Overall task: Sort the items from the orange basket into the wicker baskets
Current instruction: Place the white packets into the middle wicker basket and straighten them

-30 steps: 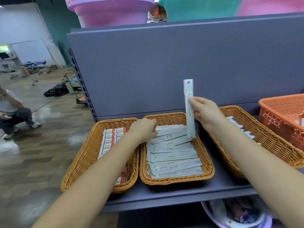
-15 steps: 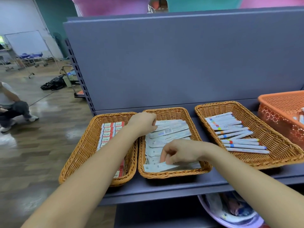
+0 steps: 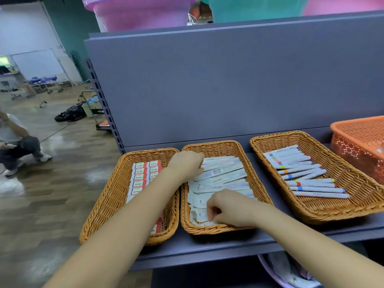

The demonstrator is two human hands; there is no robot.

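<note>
Middle wicker basket (image 3: pixel 257 179), white flat packets (image 3: pixel 220 185) stacked within: right hand (image 3: pixel 229 207) pinching near packet, left hand (image 3: pixel 187 166) curled on far packets; best squared flush, edges aligned before release.

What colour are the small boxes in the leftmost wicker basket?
Red and white, seen in the head view: boxes stacked in the left wicker basket.
</note>
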